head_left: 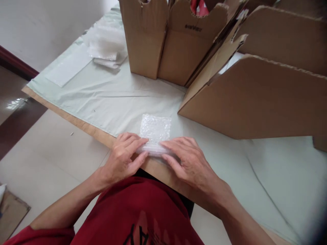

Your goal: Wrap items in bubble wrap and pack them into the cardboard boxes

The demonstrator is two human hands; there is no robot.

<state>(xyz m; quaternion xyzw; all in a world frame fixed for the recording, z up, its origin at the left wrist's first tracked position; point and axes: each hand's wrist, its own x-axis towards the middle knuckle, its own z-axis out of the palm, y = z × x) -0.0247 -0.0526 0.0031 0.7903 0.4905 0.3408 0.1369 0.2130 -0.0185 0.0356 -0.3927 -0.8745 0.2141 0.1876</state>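
A small piece of bubble wrap (155, 127) lies on the cloth near the table's front edge. Its near end is rolled into a clear, whitish tube between my hands. My left hand (127, 153) grips the roll's left end, thumb on the near side and fingers over the far side. On the right end, my right hand (185, 158) holds it in the same way. Whether anything is inside the roll I cannot make out.
Tall brown cardboard boxes (145, 41) stand at the back. A larger cardboard holder (255, 98) takes up the right side. Stacked bubble wrap sheets (104, 42) and a flat white sheet (68, 66) lie at the back left. The wooden table edge (76, 122) runs along the front.
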